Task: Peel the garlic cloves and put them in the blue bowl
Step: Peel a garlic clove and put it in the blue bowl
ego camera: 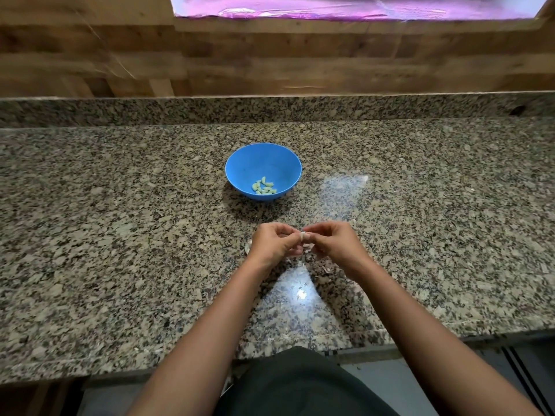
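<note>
- Head view: pinching one garlic clove [304,237] between left hand [274,244] and right hand [332,244], fingers of both curled onto it, over the worktop [120,235] toward its front edge, likely to strip the skin
- Farther back, mid-worktop: blue bowl [240,163] holding a small heap of peeled cloves [264,187]

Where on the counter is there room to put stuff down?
Bare counter runs wide left of the blue bowl and the left hand, and again right of the bowl and the right hand. A smaller strip lies between bowl and hands. It is crowded under the hands, where they pinch a garlic clove over pale scraps.
</note>
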{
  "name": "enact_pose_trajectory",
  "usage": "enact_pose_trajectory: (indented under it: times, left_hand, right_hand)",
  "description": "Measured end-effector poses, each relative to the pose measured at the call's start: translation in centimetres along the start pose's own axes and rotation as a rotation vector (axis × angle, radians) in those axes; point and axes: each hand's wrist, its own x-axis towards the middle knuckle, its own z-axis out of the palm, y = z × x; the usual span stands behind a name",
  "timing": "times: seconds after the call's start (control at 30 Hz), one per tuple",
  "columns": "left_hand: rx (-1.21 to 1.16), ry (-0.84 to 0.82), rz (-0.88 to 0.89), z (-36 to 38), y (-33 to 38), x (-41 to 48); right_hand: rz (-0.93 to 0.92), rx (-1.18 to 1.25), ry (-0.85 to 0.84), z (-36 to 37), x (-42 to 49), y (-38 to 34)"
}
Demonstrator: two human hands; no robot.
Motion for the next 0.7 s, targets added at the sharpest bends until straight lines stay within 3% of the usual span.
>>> enact_pose_trajectory:
  times: [0.4, 0.6, 0.7]
  left_hand:
    - [-0.195, -0.006, -0.09, 0.3, 0.4, 0.1]
    - [-0.055, 0.004, -0.037, 0.1, 0.1, 0.0]
    - [-0.065, -0.032, -0.01, 0.4, 0.3, -0.4]
  right_hand:
    - [-0.029, 0.296, -0.033, -0.2, -0.2, 0.7]
    - [0.078, 0.573, 0.027, -0.1, -0.2, 1.2]
    - [0.069, 0.59, 0.041, 0.1, -0.2, 1.3]
